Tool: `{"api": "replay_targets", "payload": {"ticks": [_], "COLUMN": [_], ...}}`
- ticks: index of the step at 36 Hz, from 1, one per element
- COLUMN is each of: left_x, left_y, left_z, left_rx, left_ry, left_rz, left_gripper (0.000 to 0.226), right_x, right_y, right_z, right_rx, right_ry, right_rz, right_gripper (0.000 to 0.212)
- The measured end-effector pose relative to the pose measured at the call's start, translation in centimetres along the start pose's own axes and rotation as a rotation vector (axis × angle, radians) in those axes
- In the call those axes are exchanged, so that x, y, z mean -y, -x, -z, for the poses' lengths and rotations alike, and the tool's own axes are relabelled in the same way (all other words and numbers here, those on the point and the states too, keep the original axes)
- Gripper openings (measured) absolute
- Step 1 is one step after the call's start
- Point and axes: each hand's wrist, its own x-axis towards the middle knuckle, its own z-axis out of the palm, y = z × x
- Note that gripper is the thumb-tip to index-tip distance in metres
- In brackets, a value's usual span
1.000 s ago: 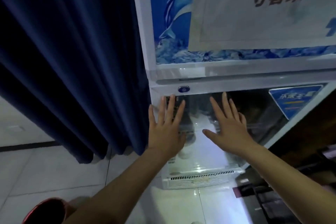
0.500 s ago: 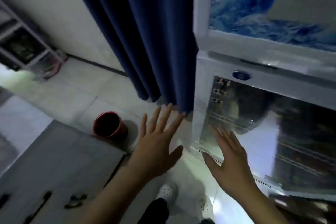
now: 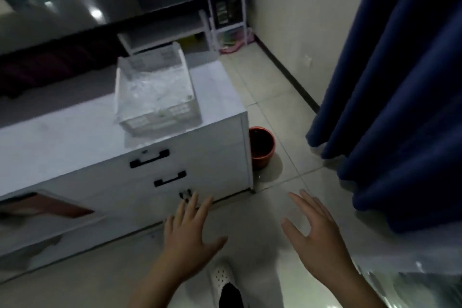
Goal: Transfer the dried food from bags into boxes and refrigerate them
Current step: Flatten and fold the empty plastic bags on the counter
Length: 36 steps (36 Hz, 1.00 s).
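A white slatted basket (image 3: 183,112) lined with clear plastic bags (image 3: 155,87) stands on the white cabinet top (image 3: 62,132). My left hand (image 3: 190,235) is held out over the floor in front of the cabinet's lower drawers, fingers spread and holding nothing. My right hand (image 3: 317,237) hovers over the tiled floor to the right, fingers straight and empty. A corner of the refrigerator's glass door (image 3: 410,280) shows at the bottom right, apart from both hands.
A dark blue curtain (image 3: 400,82) hangs at the right. A red bucket (image 3: 261,149) stands on the floor beside the cabinet's end. The cabinet has black drawer handles (image 3: 149,158). A white shelf rack (image 3: 225,5) stands against the far wall. My white shoe (image 3: 222,275) is below.
My view has swung left from the refrigerator to the cabinet and basket. Both hands have come off the glass door and now hover open over the floor.
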Motion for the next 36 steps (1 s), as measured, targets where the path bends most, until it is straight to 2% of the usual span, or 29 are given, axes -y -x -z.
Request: {"api": "replay_targets", "payload": {"ticks": [6, 12, 17, 22, 26, 29, 31, 33, 35, 36], "left_x": [8.7, 15.3, 17.3, 17.6, 17.8, 17.7, 17.9, 18.3, 19.0, 19.3], "left_y": [-2.1, -4.2, -7.6, -13.2, -17.4, -19.7, -21.3, -22.6, -23.8, -24.1], "left_z": [3.9, 7.6, 11.9, 16.2, 18.9, 20.7, 21.9, 23.2, 24.6, 25.5], "left_rx": [-0.101, -0.220, -0.385, -0.578, -0.617, -0.595, -0.562, -0.551, -0.558, -0.568], "left_ry": [0.132, 0.304, 0.409, 0.349, 0.343, 0.370, 0.379, 0.372, 0.446, 0.505], "left_rz": [0.104, 0.110, 0.043, -0.003, 0.000, -0.029, -0.047, -0.070, -0.072, -0.067], "left_gripper": [0.089, 0.086, 0.085, 0.083, 0.077, 0.067, 0.053, 0.028, 0.009, 0.008], "right_x": [8.5, 15.3, 18.7, 21.1, 23.3, 25.1, 26.1, 26.9, 28.2, 29.0], "right_y": [-5.7, -10.3, -14.2, -19.9, -25.2, -28.5, -30.6, -32.2, -33.3, -33.7], "right_z": [-5.3, -9.3, -10.6, -12.1, -13.8, -14.7, -15.0, -15.2, -15.1, -15.0], "right_rx": [0.129, 0.116, 0.131, 0.146, 0.172, 0.232, 0.273, 0.300, 0.325, 0.331], "right_ry": [0.063, 0.048, 0.128, 0.224, 0.314, 0.323, 0.317, 0.254, 0.160, 0.120], "right_rz": [0.124, 0.226, 0.288, 0.380, 0.503, 0.569, 0.594, 0.592, 0.581, 0.580], "right_gripper": [0.050, 0.051, 0.060, 0.070, 0.072, 0.065, 0.046, 0.025, 0.022, 0.024]}}
